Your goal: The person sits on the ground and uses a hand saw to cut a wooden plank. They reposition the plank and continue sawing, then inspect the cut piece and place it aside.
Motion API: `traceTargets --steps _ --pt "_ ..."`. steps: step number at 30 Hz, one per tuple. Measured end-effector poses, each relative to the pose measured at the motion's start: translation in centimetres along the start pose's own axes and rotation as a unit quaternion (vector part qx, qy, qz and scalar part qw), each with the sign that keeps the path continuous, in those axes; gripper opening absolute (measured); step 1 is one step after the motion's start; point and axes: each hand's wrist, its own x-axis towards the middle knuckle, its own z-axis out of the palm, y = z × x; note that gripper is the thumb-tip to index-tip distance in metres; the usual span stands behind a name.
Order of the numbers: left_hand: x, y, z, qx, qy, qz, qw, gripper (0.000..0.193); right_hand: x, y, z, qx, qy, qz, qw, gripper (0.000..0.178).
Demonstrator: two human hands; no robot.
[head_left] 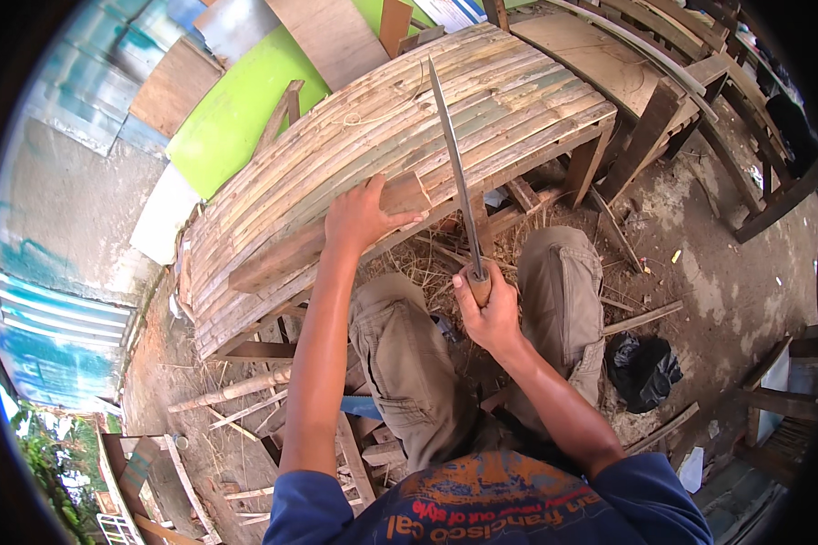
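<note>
Timber piece (286, 257): laid slantwise along the near side of the slatted bench (509, 82), with its right end seen just beside the blade
Left hand (359, 213): placed over the timber piece near its right end, fingers partly spread and bent across it, thumb stretched toward that end; the wood is held by it against the bench
Right hand (493, 304): wrapped round the wooden handle (478, 291) of the long blade (452, 145), with nothing else seen in its grip
Long blade: pointed away from the body and tapered to its tip, shown nearly edge-on, so that it cannot be told whether teeth are cut in it; no contact with the wood can be made out
Trouser knees (563, 263): set apart at the bench's near side, with the right hand held between them
Step in hand: judged to be the readying of a cut or trim, the wood being steadied while the tool is held off it
Next move: a firm hold by the left hand is called for, with the thumb drawn clear of the edge, before the blade is brought to the wood
</note>
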Motion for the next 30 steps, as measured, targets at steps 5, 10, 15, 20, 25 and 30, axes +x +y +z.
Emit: traceTargets --steps 5,10,15,20,25,30 --pt "-0.1 -0.3 0.1 -0.025 -0.018 -0.004 1.0 0.104 -0.4 1.7 -0.3 -0.081 -0.051 0.034 0.995 0.036" --pt "-0.3 0.2 -0.1 -0.017 -0.017 -0.023 0.999 0.105 -0.2 -1.7 -0.8 -0.019 -0.01 0.022 1.0 0.036" --pt "-0.2 0.0 0.0 0.002 -0.006 0.012 1.0 0.103 -0.5 1.3 -0.6 -0.091 -0.064 0.058 0.992 0.034" --pt "-0.1 0.0 0.1 -0.015 -0.025 -0.024 0.999 0.103 -0.4 -0.8 -0.7 -0.053 -0.021 0.032 0.998 0.035" --pt "0.0 -0.2 0.1 -0.011 0.003 0.002 1.0 0.103 -0.5 2.6 -0.6 -0.094 -0.067 0.07 0.991 0.038" --pt "0.2 -0.1 0.1 -0.027 -0.008 -0.02 0.999 0.1 -0.1 -0.8 -1.0 -0.044 -0.025 0.018 0.999 0.041"
